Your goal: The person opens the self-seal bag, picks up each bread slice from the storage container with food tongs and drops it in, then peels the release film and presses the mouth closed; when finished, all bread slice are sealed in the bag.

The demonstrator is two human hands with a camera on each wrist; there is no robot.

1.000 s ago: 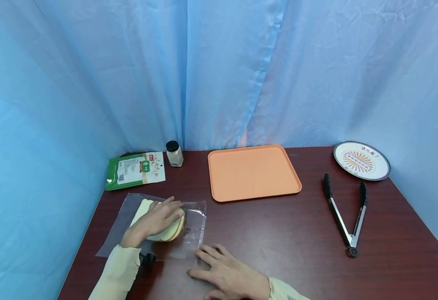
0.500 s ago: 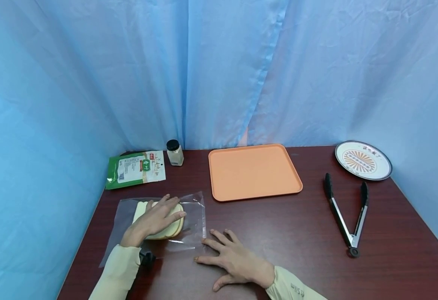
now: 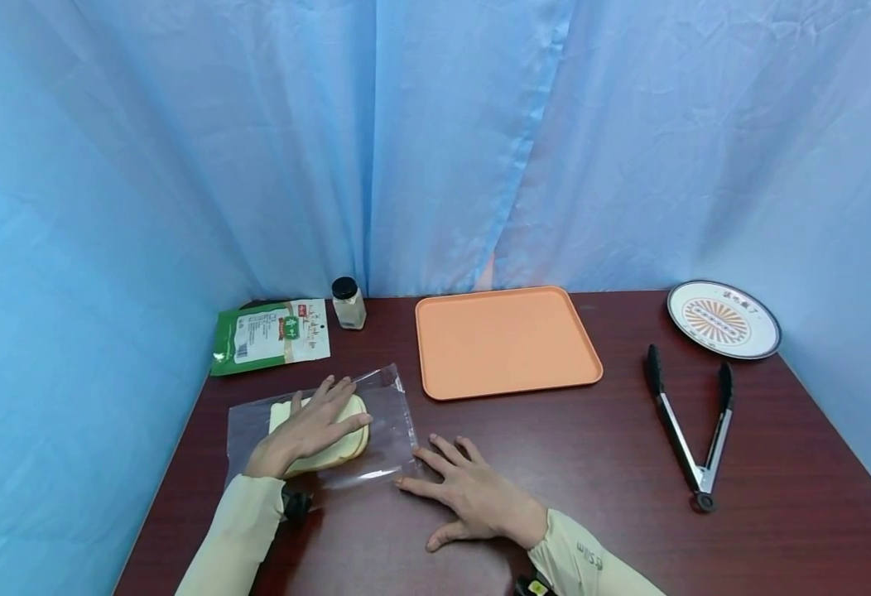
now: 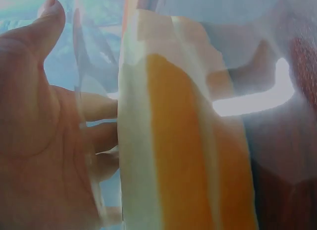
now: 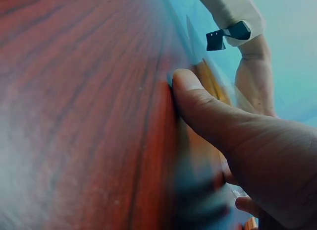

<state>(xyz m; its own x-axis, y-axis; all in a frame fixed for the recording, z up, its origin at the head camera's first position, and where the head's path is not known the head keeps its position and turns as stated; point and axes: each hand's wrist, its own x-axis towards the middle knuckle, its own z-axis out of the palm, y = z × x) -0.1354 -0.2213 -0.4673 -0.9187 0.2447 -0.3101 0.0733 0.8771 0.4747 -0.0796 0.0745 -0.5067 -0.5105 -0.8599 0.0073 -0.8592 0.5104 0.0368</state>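
On the surface (image 3: 555, 480), apparently steadying bread (image 3: 340, 450) in bag (image 3: 391, 418) with left hand (image 3: 312, 429) and right hand (image 3: 474, 498), both spread wide; likely needing edge pinch next.

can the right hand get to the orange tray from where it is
Probably yes: the right hand lies spread out, and only bare tabletop shows between it and the orange tray.

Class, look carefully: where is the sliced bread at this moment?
In the head view, the sliced bread lies inside the transparent bag on the left side of the table, under the person's left hand and nearer the person than the green packet.
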